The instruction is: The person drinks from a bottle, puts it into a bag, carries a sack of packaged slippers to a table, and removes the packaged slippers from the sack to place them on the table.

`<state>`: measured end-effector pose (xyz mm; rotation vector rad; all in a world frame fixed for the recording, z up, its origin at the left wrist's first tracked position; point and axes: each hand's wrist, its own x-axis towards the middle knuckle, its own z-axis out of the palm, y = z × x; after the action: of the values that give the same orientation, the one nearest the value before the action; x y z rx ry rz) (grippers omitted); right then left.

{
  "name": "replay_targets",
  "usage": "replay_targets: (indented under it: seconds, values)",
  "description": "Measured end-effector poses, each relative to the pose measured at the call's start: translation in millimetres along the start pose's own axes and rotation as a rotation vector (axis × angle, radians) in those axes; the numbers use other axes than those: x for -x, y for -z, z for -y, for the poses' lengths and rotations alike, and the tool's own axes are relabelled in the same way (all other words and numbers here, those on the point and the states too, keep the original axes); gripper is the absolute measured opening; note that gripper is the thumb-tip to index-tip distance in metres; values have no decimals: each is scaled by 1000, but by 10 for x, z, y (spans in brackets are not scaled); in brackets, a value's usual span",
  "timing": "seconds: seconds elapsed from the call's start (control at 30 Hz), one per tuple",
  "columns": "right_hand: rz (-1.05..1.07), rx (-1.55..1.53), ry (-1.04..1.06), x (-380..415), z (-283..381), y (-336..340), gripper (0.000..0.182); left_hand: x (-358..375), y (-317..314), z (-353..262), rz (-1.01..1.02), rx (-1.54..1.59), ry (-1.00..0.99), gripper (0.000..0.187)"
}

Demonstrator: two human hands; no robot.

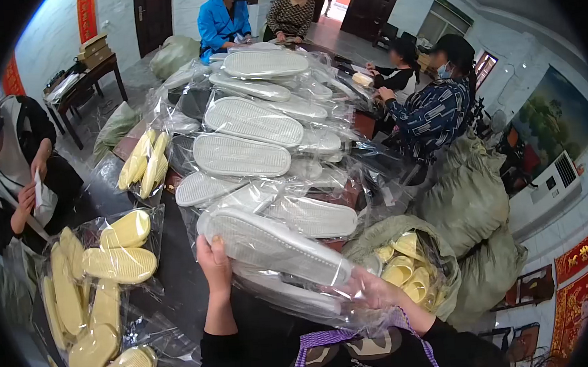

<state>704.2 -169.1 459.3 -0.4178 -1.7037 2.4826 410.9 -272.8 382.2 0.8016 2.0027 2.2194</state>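
A pair of white slippers (pixel 271 245) in a clear plastic bag is held out in front of my body, soles facing up. My left hand (pixel 215 264) grips its left end, thumb on top. Around the right end, my right hand (pixel 380 290) is closed, partly hidden by the shiny film. Just beyond lies a heap of bagged white slippers (pixel 241 153), stacked along the dark table (pixel 178 264). Bagged yellow slippers (pixel 119 264) lie on the left side, and a smaller bagged yellow pair (pixel 143 164) sits farther back.
At my right stands an open woven sack (pixel 446 241) with bagged yellow slippers (pixel 407 271) inside. Fuller sacks (pixel 466 186) are behind it. A person in blue (pixel 220 23) and several others work around the table. A side table (pixel 82 82) holds boxes.
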Motion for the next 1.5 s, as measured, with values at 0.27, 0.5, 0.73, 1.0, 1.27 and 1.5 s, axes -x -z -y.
replay_targets:
  seconds: [0.27,0.5,0.73,1.0,1.27,1.5]
  values:
    - [-304,440,-190,-369,-554,-63,89,-258,149,137,-42,-140,62,28]
    - [-232,194,-68,-908,132,-2,74,-317,317,122,-77,51,179,27]
    - [25,416,-356,-1633,387,62,46,-407,658,187,-212,120,201,24]
    - [-167,268,-288,-2653,753,-91,63,-309,1196,250,-764,-68,-109,23]
    - [-293,252,169,-3663,1266,-96,47,399,385,884,-407,-17,191,11]
    - [-377,-58,373,-5280,2071,131,41,535,171,1170,-207,-378,121,19]
